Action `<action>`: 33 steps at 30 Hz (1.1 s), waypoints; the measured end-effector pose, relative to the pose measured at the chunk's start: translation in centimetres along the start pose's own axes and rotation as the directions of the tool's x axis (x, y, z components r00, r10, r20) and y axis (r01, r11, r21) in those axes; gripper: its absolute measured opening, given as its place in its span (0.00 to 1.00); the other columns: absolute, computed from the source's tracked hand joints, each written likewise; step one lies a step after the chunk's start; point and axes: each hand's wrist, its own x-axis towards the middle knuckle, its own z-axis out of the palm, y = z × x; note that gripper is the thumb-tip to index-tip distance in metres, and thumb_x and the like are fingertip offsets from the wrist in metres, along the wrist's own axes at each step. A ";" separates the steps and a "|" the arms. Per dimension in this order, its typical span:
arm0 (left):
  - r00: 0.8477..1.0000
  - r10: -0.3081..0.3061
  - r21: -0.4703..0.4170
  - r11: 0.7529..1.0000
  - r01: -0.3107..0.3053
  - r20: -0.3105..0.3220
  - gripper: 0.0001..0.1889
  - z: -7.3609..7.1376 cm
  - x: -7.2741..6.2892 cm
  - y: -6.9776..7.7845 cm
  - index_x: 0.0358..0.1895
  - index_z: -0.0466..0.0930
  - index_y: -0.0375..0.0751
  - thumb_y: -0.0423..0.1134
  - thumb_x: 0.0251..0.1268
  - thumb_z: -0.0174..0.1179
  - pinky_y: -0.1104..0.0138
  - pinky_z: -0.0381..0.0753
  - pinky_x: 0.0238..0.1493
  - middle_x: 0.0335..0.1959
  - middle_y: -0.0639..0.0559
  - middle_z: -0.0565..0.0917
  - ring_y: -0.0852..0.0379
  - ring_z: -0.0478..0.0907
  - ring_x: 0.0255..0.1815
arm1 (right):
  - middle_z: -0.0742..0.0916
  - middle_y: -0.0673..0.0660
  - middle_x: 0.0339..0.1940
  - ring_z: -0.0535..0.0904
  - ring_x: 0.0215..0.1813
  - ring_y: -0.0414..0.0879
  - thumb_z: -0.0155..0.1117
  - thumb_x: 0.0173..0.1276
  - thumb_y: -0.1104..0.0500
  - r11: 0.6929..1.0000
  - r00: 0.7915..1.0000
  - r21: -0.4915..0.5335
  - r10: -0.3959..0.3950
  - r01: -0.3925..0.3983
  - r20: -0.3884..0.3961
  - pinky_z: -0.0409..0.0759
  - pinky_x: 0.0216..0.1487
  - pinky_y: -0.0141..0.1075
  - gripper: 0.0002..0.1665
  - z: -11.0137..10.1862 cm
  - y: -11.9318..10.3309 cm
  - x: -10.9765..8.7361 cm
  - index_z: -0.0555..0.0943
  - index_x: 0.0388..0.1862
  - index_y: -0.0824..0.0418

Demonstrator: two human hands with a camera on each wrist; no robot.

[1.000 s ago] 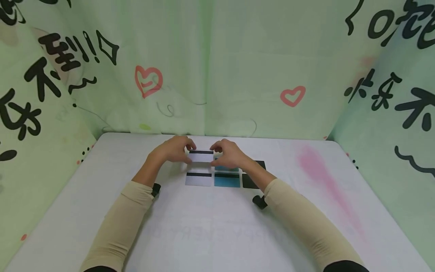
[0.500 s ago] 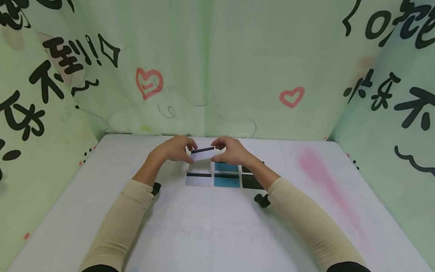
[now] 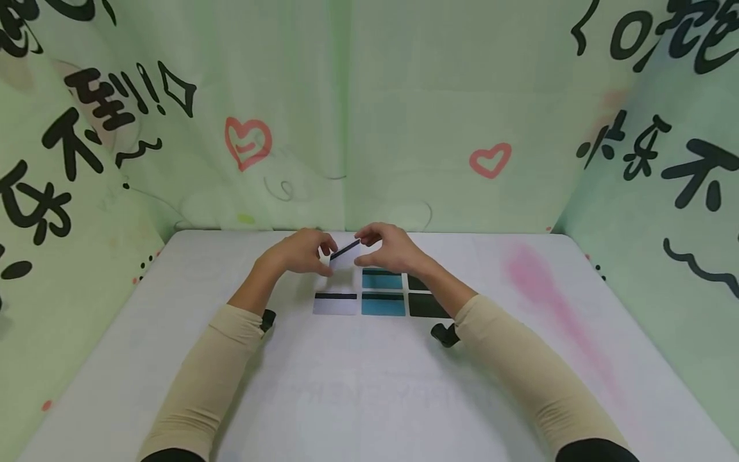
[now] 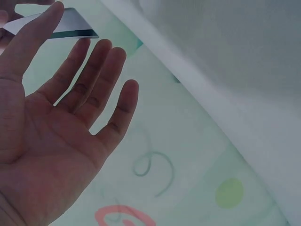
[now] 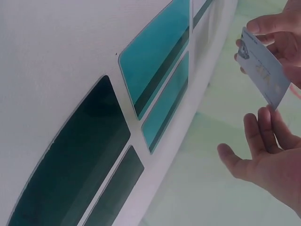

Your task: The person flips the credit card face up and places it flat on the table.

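Observation:
My left hand (image 3: pixel 301 250) pinches a pale card (image 3: pixel 344 253) between thumb and fingers, raised over the far part of the table. The card is tilted, its dark stripe slanting up to the right in the head view. Its printed face, with a small picture, shows on the card (image 5: pixel 264 70) in the right wrist view. Fingertips of my right hand (image 3: pixel 394 249) are right at the card's other end, with the thumb spread apart. Below lie a pale striped card (image 3: pixel 335 305), two blue striped cards (image 3: pixel 383 305) and two dark cards (image 3: pixel 428 306).
The cards lie in rows on a white table (image 3: pixel 358 385) with a pink stain (image 3: pixel 543 295) at the right. A green printed curtain (image 3: pixel 404 115) stands along the far edge and both sides.
The pale card has come up from its place in the far row and tilted steeply, its right end rising. My right hand has moved slightly up and away, its thumb leaving the card.

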 end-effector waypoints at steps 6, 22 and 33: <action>1.000 -0.004 0.013 1.000 0.004 -0.001 0.27 0.2 0.0 0.2 0.62 0.81 0.35 0.41 0.60 0.75 0.54 0.82 0.58 0.57 0.39 0.85 0.45 0.83 0.55 | 0.85 0.61 0.60 0.78 0.68 0.61 0.76 0.64 0.55 0.998 1.000 0.056 -0.011 0.011 -0.005 0.75 0.70 0.53 0.33 0.4 -0.1 0.0 0.78 0.66 0.63; 0.999 -0.046 0.027 0.999 0.046 0.006 0.31 0.7 0.2 0.0 0.67 0.78 0.35 0.43 0.62 0.75 0.52 0.82 0.58 0.57 0.40 0.85 0.45 0.81 0.57 | 0.85 0.61 0.63 0.77 0.70 0.60 0.75 0.65 0.54 0.998 1.000 0.059 0.014 -0.014 -0.009 0.75 0.70 0.55 0.31 0.0 -0.2 0.2 0.79 0.65 0.60; 0.998 -0.066 0.020 0.998 0.066 0.003 0.32 0.6 -0.3 -0.8 0.67 0.78 0.35 0.43 0.62 0.75 0.52 0.81 0.59 0.58 0.40 0.85 0.45 0.82 0.58 | 0.84 0.62 0.63 0.77 0.69 0.60 0.75 0.67 0.54 0.998 1.000 0.056 0.013 -0.013 -0.012 0.75 0.70 0.54 0.31 0.1 -0.2 0.4 0.78 0.66 0.60</action>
